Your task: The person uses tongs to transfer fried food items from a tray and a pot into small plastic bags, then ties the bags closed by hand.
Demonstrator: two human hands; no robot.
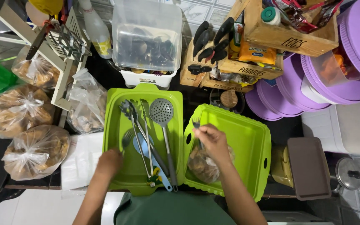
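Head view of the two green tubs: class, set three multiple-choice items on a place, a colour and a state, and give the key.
1. Where does the slotted skimmer lie?
A. left green tub
B. right green tub
C. wooden crate

2. What colour are the stacked basins at the right?
A. red
B. purple
C. white

3. What is the right hand doing?
A. resting flat
B. pinching a dark fork
C. gripping a bottle

Key: 1 A, it lies among the utensils there; 2 B, plainly purple; 3 B, fingers closed on its handle over the tub.

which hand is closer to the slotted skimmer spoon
Left. The left hand rests inside the same tray as the skimmer; the right hand is over the neighbouring tray.
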